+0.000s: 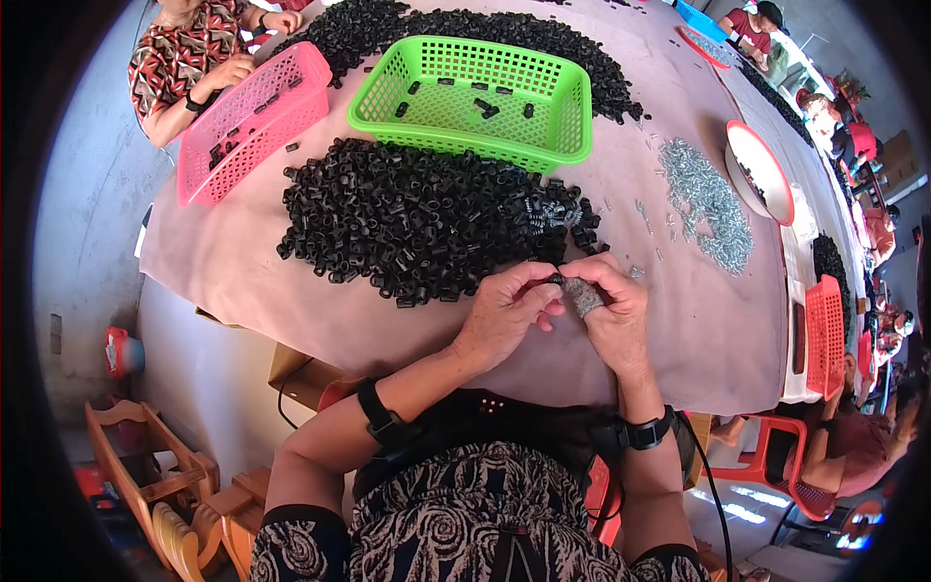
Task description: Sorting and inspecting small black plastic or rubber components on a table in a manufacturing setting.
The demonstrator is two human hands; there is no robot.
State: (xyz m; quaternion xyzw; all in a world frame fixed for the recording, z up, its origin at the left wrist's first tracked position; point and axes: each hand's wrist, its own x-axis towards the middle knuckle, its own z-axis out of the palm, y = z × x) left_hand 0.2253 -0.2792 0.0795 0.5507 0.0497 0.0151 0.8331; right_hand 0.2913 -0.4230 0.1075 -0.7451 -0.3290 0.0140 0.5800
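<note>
My left hand (511,308) and my right hand (617,308) meet at the near side of the table, fingertips together. Pinched in my left fingers is a small black plastic fitting (556,278), mostly covered by them. My right thumb and forefinger close against it; whatever they grip is hidden. A grey wrap (583,297) covers one right finger. Just beyond my hands lies a heap of black fittings (388,218), with several silver screws (551,213) on its right part. A larger pile of silver screws (713,209) is spread to the right.
A green basket (470,153) behind the heap holds several black fittings. To its left, a pink basket (254,136) sits before another person (189,63). A white, red-rimmed bowl (761,160) and a red basket (825,335) stand right. More black fittings (524,37) lie at the back.
</note>
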